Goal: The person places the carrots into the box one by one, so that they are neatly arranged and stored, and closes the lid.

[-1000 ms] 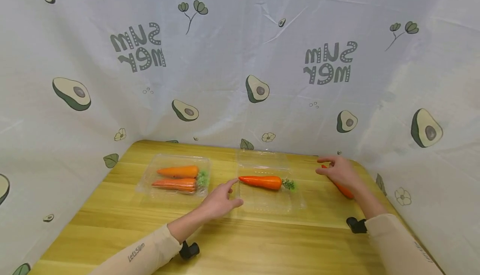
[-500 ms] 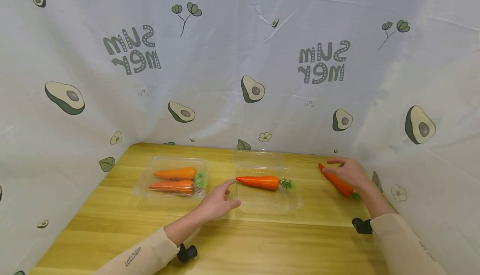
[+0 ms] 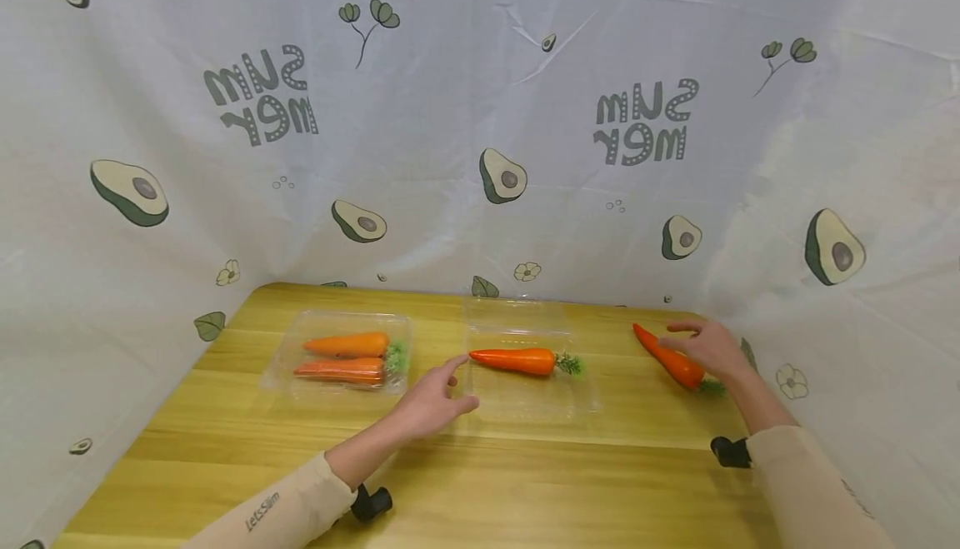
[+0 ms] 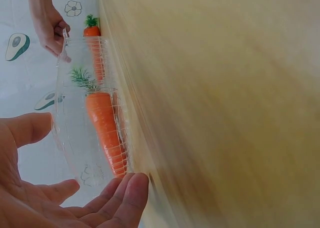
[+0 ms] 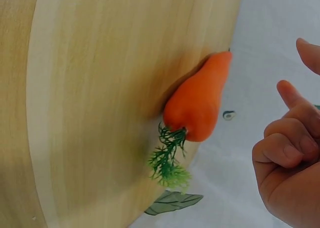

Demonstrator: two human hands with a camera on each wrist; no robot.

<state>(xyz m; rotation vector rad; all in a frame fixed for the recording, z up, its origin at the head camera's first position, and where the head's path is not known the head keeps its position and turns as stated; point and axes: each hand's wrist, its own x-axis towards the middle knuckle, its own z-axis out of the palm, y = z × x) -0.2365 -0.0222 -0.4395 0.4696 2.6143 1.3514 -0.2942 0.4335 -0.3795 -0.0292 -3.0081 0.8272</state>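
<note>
An open clear plastic box (image 3: 525, 403) lies on the table with its lid folded back, and one orange carrot (image 3: 517, 361) with green leaves rests in it. My left hand (image 3: 431, 403) is at the box's left end, fingers relaxed and spread; whether the fingertips touch the plastic I cannot tell. At the right, a loose carrot (image 3: 678, 366) lies slanted on the wood, its leaves towards me. My right hand (image 3: 708, 345) hovers just over its right side, holding nothing. In the right wrist view, thumb and index finger are extended and apart from the carrot (image 5: 197, 100); the other fingers curl loosely.
A closed clear plastic box (image 3: 281, 366) with two carrots (image 3: 347, 345) stands on the left of the wooden table (image 3: 510, 482). A printed white curtain (image 3: 420, 116) hangs behind the table and along both sides.
My right hand has moved rightwards off the loose carrot, so more of that carrot shows. The left hand stays by the open box. The head view has shifted slightly.
</note>
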